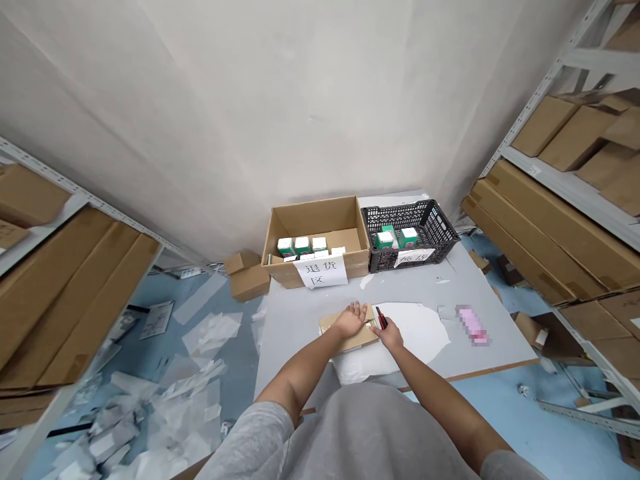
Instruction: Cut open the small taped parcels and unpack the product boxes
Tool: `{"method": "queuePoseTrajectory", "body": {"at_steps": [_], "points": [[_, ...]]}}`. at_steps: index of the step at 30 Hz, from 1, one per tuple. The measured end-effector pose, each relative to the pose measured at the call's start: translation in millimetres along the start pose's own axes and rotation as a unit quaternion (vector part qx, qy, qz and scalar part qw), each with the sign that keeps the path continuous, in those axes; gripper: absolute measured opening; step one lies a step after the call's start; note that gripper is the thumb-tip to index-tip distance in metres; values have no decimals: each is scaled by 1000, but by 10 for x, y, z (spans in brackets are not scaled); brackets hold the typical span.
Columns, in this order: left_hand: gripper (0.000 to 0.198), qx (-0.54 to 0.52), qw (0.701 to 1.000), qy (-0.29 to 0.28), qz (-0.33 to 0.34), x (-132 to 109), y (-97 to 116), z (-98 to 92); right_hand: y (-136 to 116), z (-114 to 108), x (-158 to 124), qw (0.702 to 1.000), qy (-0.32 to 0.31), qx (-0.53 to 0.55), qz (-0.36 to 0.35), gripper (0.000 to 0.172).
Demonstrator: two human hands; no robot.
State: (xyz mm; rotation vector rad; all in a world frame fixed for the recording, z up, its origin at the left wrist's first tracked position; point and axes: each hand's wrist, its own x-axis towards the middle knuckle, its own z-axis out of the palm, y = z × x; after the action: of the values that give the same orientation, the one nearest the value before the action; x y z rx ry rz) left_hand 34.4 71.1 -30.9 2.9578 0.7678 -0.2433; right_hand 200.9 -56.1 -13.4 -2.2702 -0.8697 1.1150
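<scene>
On the grey table (pixel 287 340), near the front edge, a cardboard box (pixel 361 337) lies under the left hand (pixel 351 319), fingers slightly apart. The right hand (pixel 391 335) has its fingers clamped on a utility knife (pixel 382 319).

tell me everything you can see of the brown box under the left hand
The small, low brown box looks like cardboard, with shiny strips, perhaps tape, towards both ends. It lies flat and slightly turned on the table, beside or partly over a white sheet. The left hand rests spread on top, hiding its middle. The right hand, holding a red and black tool, is at its right end. Whether it is sealed, I cannot tell.
</scene>
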Motion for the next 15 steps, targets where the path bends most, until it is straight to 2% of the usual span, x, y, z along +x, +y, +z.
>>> {"method": "queuePoseTrajectory", "body": {"at_steps": [3,7,10,15], "points": [[66,-18,1000,-1,-15,-26,59,-106,-26,2,-37,1000,3,6,-6,42],[82,-62,996,21,-61,-51,195,-189,-54,-2,-104,1000,10,24,-11,36],[81,-89,991,16,-102,-32,270,-182,-60,-51,-170,997,-5,68,30,29],[75,-99,989,20,-111,34,288,-100,-40,-203,-284,978,-43,193,69,23]]}}
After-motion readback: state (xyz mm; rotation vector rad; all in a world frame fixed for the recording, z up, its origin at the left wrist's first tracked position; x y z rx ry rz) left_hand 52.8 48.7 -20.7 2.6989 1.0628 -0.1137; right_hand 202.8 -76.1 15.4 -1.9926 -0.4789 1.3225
